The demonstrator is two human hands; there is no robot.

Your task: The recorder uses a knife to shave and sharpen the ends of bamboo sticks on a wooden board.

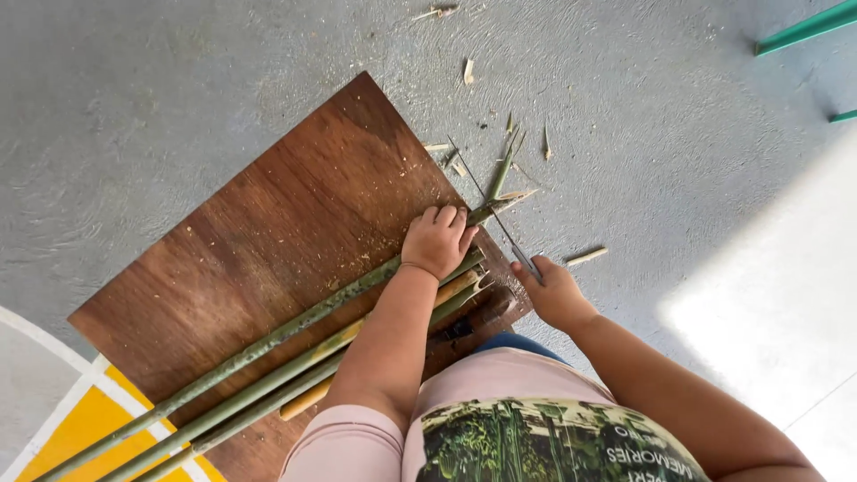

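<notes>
My left hand [437, 239] presses down on a long green bamboo stalk [268, 341] near its far end, on a brown wooden board [295, 223]. My right hand [553, 293] grips the handle of a thin-bladed knife [500, 225], whose blade crosses the stalk's tip just past my left fingers. Two more green bamboo stalks [250, 402] and a yellowish split piece [308, 403] lie alongside, under my left forearm.
The board lies on a grey concrete floor [178, 89]. Bamboo shavings and slivers [509, 161] are scattered beyond the board's corner. A yellow and white painted patch [62, 419] shows at lower left. Green metal bars [803, 31] stand at upper right.
</notes>
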